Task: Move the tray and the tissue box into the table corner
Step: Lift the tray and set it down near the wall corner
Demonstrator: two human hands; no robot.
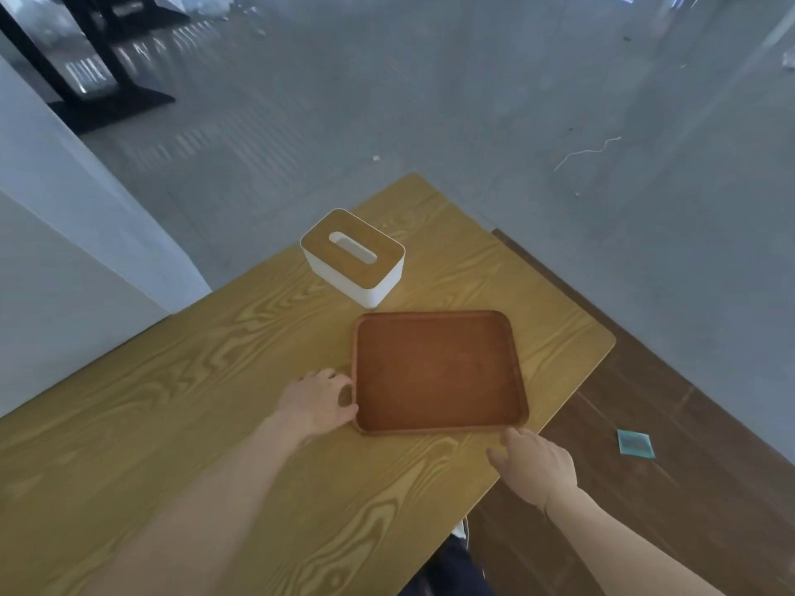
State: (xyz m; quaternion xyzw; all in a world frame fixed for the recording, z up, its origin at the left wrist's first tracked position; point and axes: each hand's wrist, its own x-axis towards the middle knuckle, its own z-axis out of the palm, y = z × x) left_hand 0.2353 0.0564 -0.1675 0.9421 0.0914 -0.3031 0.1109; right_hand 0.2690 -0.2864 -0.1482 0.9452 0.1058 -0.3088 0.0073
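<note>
The left hand pinches the rim of the flat brown rounded-corner tray; the right hand, loosely open, touches its near corner. A white wood-lidded tissue box stands beyond on the grained table.

Flat reddish-brown rectangular wooden tray, empty, lies near my table's far-right corner. White rectangular tissue box w/ wooden slotted lid stands upright just beyond it, not touching.

Left hand curled, right hand loose
</note>
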